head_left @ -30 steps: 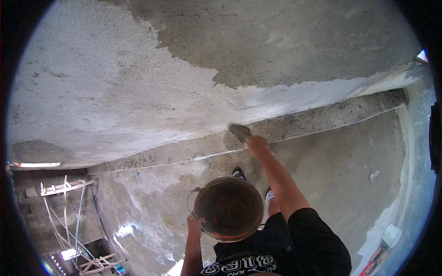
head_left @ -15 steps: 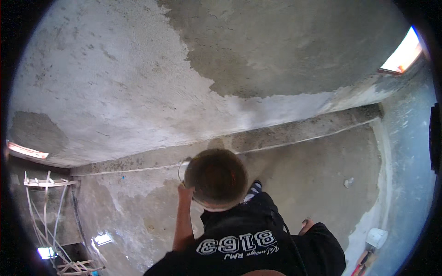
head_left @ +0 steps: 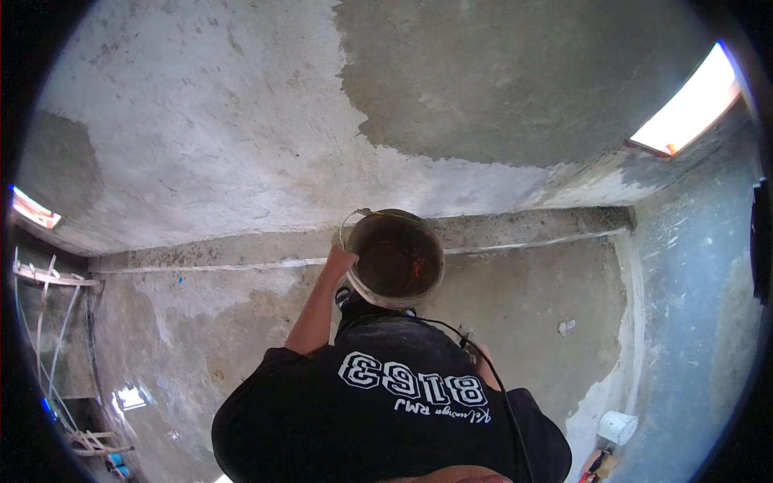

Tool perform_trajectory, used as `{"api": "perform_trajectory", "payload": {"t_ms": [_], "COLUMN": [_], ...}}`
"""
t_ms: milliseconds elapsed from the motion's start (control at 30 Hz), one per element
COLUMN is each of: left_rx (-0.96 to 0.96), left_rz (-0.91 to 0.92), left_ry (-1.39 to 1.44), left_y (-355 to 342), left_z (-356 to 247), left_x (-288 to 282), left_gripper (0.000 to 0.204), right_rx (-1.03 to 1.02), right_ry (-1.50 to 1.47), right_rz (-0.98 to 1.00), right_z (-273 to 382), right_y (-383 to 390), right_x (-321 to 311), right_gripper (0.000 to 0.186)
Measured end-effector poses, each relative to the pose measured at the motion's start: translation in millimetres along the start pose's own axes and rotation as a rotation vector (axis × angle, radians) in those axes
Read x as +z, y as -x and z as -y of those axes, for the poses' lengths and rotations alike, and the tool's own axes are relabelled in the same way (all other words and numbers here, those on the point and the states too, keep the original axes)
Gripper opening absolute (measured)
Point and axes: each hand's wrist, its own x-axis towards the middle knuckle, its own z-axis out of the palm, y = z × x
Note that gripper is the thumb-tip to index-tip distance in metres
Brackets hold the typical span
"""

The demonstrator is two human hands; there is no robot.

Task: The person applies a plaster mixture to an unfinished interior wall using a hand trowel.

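My left hand (head_left: 344,259) grips the rim of a round, dirty bucket (head_left: 362,283) on its left side. The bucket is in front of my body with its mouth tilted up toward me, in front of the foot of the wall. Its inside is dark brown, with small orange-red patches low on the right. A thin wire handle (head_left: 345,226) stands up at the bucket's far left rim. My right hand (head_left: 483,354) is low beside my black shirt, mostly hidden; its fingers cannot be made out. A dark cord runs down across the shirt near it.
A plastered wall (head_left: 241,145) with a darker damp patch rises ahead, a low concrete ledge (head_left: 515,232) along its foot. A white bucket (head_left: 617,427) stands at the lower right near tools. Wooden poles (head_left: 60,346) form scaffolding at the left. A small pale scrap (head_left: 567,327) lies on the floor.
The bucket has moved forward, toward the wall, in my left hand, and its inside shows more clearly. My right hand has come inward, closer to my body. The view has shifted.
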Motion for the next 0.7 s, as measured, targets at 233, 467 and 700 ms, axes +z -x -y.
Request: {"api": "perform_trajectory", "payload": {"t_ms": [233,467,700], "left_rx": [0.002,-0.349,-0.577], "left_rz": [-0.058,-0.194,-0.395], "left_ry": [0.101,0.437,0.755], "left_y": [20,75,169], "left_z": [24,79,143], "left_x": [-18,-52,-67], "left_gripper": [0.032,0.023,0.024], "right_rx": [0.65,0.039,-0.478], "right_ry": [0.437,0.469,0.449], "right_rz": [-0.027,-0.211,-0.25], "right_z": [-6,56,155], "right_y": [-107,-283,-462], "right_x": [27,65,144], "right_gripper": [0.054,0.056,0.032]}}
